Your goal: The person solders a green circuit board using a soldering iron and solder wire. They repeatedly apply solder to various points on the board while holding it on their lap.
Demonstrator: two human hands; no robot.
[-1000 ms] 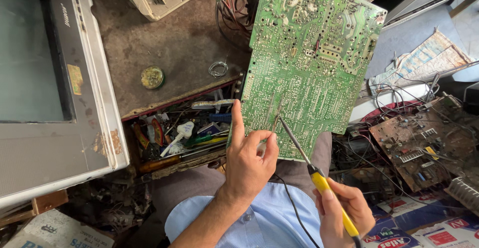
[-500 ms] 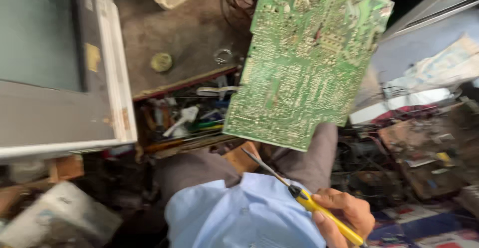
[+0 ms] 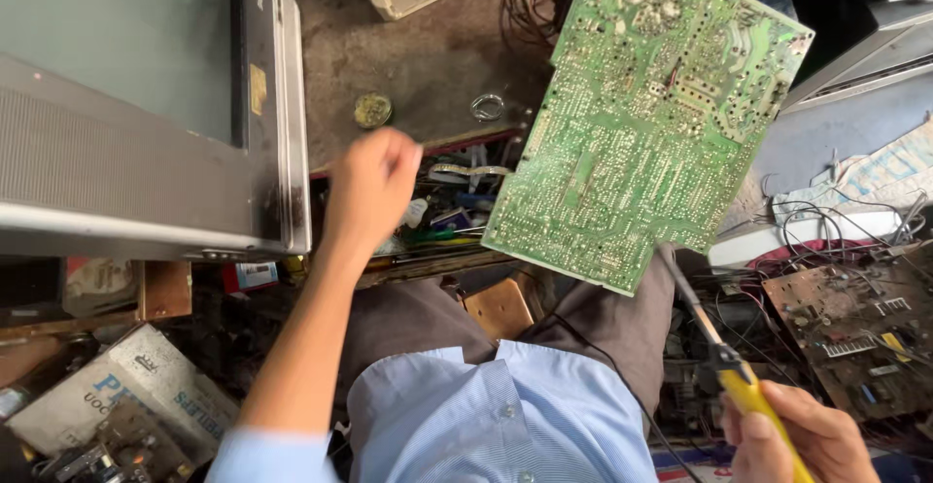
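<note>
A large green circuit board [image 3: 651,123] leans tilted, solder side up, between the bench edge and my lap, with no hand on it. My right hand [image 3: 802,439] grips the yellow handle of a soldering iron [image 3: 743,386]; its metal tip points up to the board's lower edge. My left hand [image 3: 369,187] hovers with fingers bunched over an open drawer of tools [image 3: 452,225] to the left of the board. It is blurred, so I cannot see whether it holds anything.
An old grey television [image 3: 146,114] fills the left. On the dirty bench top [image 3: 428,55] lie a small round tin [image 3: 372,110] and a metal ring [image 3: 487,107]. A brown circuit board [image 3: 855,332] with tangled wires sits at the right. A cardboard box [image 3: 126,396] lies lower left.
My left hand let go of the green board's lower edge and moved left to the tool drawer. The soldering iron tip drew back from the board's face to its lower edge.
</note>
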